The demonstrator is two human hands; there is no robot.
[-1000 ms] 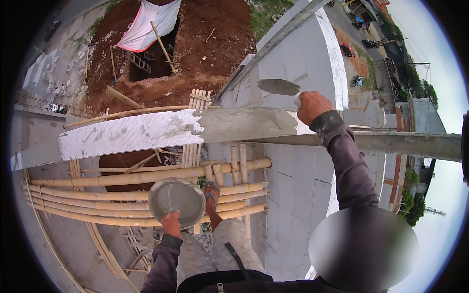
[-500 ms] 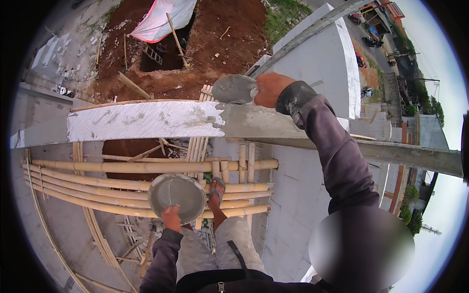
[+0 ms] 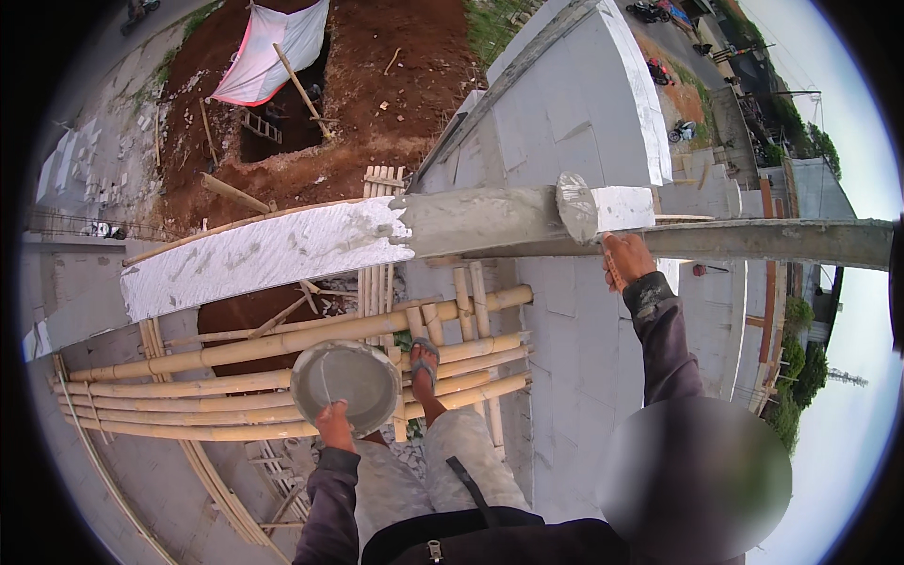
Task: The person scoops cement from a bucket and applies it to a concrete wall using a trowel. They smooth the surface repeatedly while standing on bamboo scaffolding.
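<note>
Head view: the trowel is over the top of the narrow wall, at the line between a grey mortar layer and a small bare white patch at right; whether the blade touches cannot be told. The right grip is closed around its handle, just on the near side of the wall. Left of the mortar the wall top is white, smeared with grey.

Nearer the body and to the left, the left grip is closed at the near edge of a round grey bucket, a thin handle running across its mouth to the fingers; how full it is cannot be told. The bucket hangs over bamboo poles, and a sandalled foot stands on them just to its right.

Beyond the wall, red soil surrounds a pit, partly covered by a pale sheet. A block wall rises at upper right.
</note>
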